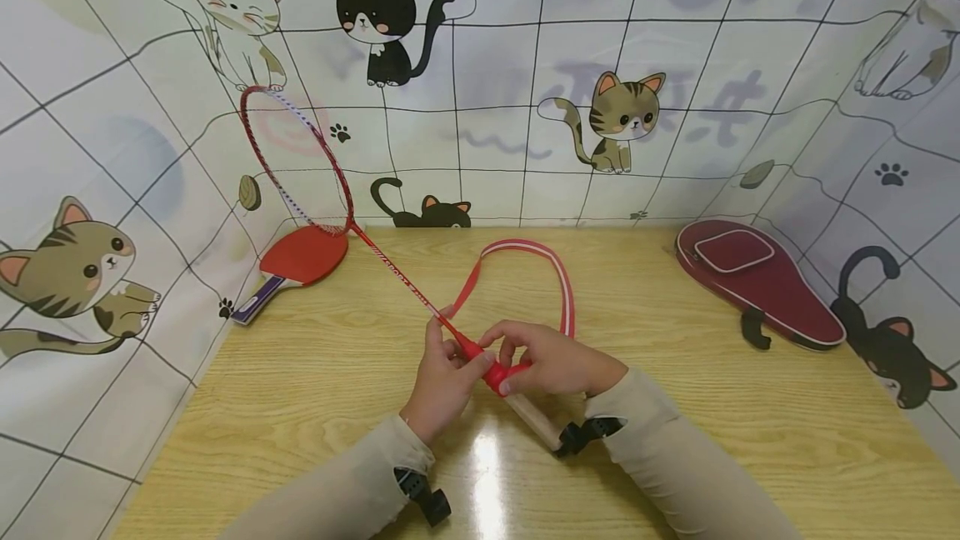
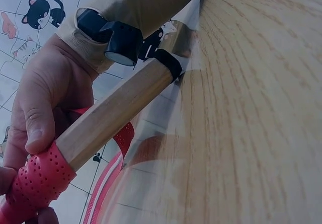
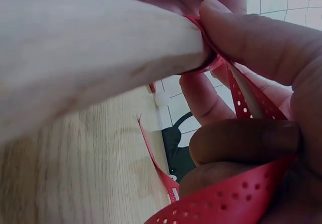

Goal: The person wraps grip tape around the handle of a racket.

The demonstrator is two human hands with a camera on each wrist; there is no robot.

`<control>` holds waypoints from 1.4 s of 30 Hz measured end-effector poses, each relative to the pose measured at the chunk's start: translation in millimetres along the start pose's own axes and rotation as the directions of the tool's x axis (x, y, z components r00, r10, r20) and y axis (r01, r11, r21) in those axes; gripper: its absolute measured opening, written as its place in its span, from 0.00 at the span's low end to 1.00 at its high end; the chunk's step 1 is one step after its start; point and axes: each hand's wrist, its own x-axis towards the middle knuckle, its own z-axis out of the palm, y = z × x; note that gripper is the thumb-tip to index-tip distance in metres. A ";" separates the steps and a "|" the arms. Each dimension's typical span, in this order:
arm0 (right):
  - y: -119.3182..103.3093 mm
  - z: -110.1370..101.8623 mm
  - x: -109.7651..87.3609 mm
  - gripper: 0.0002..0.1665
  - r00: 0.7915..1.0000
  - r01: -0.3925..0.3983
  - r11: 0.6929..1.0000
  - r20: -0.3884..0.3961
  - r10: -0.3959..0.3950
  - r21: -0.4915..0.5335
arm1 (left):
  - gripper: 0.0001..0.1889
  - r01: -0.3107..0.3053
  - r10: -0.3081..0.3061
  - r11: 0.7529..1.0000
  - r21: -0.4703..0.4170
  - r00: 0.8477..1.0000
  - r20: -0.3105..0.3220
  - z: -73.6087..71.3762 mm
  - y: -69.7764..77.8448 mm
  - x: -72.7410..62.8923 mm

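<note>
A badminton racket (image 1: 397, 275) with a red frame slants across the middle, its head up at the left and its bare wooden handle (image 2: 115, 108) toward me. Red perforated grip tape (image 2: 40, 183) is wound round the top of the handle. My left hand (image 1: 442, 377) holds the racket at the red part above the wood, thumb along it. At the lower edge of the winding, my right hand (image 1: 558, 361) pinches the tape, thumb pressed against the handle. The loose tape (image 1: 566, 290), red with a white stripe, loops over the table beyond the hands.
A red table tennis bat (image 1: 307, 255) lies at the back left, beneath the racket head. At the right rests a dark red bat case (image 1: 750, 282) with a black strap. The wooden table (image 1: 337, 407) meets a cat-printed cloth (image 1: 502, 123) behind and at both sides.
</note>
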 end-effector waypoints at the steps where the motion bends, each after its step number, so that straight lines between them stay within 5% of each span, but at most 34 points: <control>1: 0.2 -0.1 0.1 0.33 1.000 -0.001 1.000 0.002 0.001 -0.002 | 0.45 -0.003 0.003 1.000 0.000 1.000 -0.001 0.2 0.0 0.2; 26: 2.0 -6.2 -2.4 0.34 0.994 0.000 0.997 0.110 -0.008 0.076 | 0.44 0.021 -0.021 0.998 -0.056 1.000 0.004 -1.4 4.2 -0.9; 42: 3.3 -1.7 -1.7 0.36 0.998 0.014 1.000 0.063 -0.015 0.027 | 0.46 0.017 -0.017 1.000 -0.003 1.000 0.001 -0.3 3.3 -1.3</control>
